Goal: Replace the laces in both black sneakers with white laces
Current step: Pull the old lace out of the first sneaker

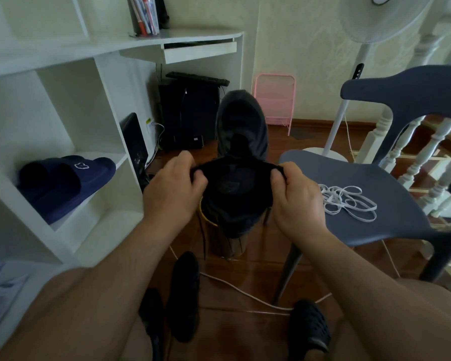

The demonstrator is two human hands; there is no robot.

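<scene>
— Holding the black sneaker (pixel 238 162) up at the centre of the view, the person keeps it toe away, with its opening toward the camera. How are the fingers set?

— Both pairs are curled tight. The left hand (pixel 173 188) pinches the collar edge at the shoe's nine o'clock, and the right hand (pixel 294 201) pinches the opposite edge at three o'clock, so the opening is stretched between them.

— And the new laces?

— The white laces (pixel 346 201) lie in a loose tangle on the seat of the dark blue chair (pixel 375 178), at three o'clock from the shoe, just beside the right hand and not touching it.

— Any black lace showing?

— A dark lace (pixel 202 230) hangs down from the shoe near seven o'clock; whether it is threaded cannot be told, the shoe being too dark.

— The other shoe?

— A second black sneaker (pixel 185 295) lies on the wooden floor (pixel 250 282) at six o'clock, between the person's legs.

— What else?

— Navy slides (pixel 68 183) sit on the white shelf (pixel 63 74) at nine o'clock.
</scene>
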